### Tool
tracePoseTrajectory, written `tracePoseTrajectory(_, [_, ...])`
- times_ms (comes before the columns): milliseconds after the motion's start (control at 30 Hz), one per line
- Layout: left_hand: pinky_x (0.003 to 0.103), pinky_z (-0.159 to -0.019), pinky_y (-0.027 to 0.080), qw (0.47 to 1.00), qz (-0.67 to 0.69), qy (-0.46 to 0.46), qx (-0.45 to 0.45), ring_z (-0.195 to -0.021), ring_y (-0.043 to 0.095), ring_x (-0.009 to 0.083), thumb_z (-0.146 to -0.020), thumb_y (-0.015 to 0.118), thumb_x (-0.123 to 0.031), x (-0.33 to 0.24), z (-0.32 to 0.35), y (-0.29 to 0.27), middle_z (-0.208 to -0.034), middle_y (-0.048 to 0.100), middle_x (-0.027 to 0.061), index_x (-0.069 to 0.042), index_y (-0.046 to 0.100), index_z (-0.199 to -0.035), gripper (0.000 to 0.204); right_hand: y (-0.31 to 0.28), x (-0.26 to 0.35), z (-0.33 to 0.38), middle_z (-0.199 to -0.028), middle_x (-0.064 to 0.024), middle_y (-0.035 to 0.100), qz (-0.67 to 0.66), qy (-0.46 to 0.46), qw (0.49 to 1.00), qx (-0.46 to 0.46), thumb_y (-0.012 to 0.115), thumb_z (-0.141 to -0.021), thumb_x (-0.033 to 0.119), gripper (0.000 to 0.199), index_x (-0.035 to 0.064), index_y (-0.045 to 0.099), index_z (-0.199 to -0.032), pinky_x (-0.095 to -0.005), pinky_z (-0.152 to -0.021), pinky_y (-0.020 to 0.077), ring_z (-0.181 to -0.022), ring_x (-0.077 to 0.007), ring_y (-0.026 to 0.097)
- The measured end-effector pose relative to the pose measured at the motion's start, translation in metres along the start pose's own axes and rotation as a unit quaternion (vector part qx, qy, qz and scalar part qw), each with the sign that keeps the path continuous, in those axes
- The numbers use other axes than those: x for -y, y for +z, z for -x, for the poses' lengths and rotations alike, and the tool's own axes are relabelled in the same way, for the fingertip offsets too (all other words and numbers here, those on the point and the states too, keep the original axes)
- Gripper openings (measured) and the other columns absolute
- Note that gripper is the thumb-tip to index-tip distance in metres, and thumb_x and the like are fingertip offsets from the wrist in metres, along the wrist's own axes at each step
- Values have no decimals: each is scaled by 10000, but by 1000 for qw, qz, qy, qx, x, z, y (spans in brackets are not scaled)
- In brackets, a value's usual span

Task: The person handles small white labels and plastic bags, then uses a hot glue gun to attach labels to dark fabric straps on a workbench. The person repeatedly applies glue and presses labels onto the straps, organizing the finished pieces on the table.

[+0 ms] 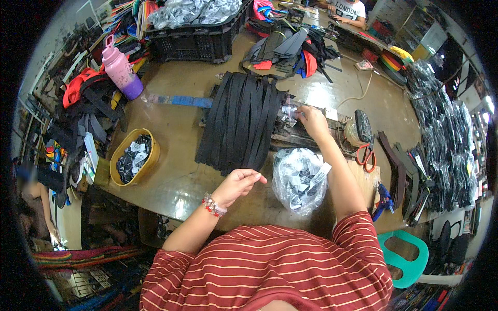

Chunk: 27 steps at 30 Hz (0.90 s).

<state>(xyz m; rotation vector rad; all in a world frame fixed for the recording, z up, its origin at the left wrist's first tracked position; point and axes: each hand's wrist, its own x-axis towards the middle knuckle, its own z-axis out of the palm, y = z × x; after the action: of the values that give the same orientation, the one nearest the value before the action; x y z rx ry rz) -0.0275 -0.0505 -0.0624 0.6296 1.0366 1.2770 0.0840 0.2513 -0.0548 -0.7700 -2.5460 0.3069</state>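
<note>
A row of black straps (238, 122) lies spread across the middle of the brown table (176, 129). My left hand (236, 185) hovers at the near ends of the straps, fingers loosely curled, pinching the end of one strap. My right hand (311, 120) reaches to the right edge of the straps and holds a small clear plastic packet (288, 113) above a dark device. A clear plastic bag (298, 179) full of small black and white pieces sits between my arms.
A yellow basket (134, 155) of packets stands at the left. A pink bottle (120, 70), a black crate (194, 41), piles of straps (290, 49), red-handled scissors (367, 155) and bagged goods (446, 129) ring the table. Another person sits at the far end (347, 10).
</note>
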Motion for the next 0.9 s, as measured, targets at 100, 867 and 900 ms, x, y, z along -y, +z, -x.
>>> tracePoseTrajectory(100, [176, -439, 194, 1000, 8, -9, -1, -486, 254, -5, -970, 522, -226, 7, 0, -1, -589, 365, -113, -19, 648, -968, 242, 1, -5, -1, -972, -185, 650, 3, 32, 999, 32, 655, -808, 211, 216, 52, 657, -954, -432, -794, 496, -919, -351, 624])
tracePoseTrajectory(867, [199, -446, 257, 852, -31, 284, -439, -503, 365, -3, -925, 612, -287, -36, 97, -54, -594, 479, -112, -90, 655, -763, 259, 6, 285, 66, -686, -86, 477, -288, -195, 936, 57, 705, -759, 86, 319, 66, 631, -1069, -337, -573, 453, -592, -223, 513])
tracePoseTrajectory(900, [221, -443, 272, 825, -101, 258, -493, -499, 385, 16, -914, 621, -300, -45, 109, -75, -572, 485, -85, -64, 656, -754, 287, 12, 295, 64, -675, -84, 462, -293, -195, 934, 60, 703, -763, 88, 337, 68, 625, -1091, -340, -571, 449, -584, -221, 502])
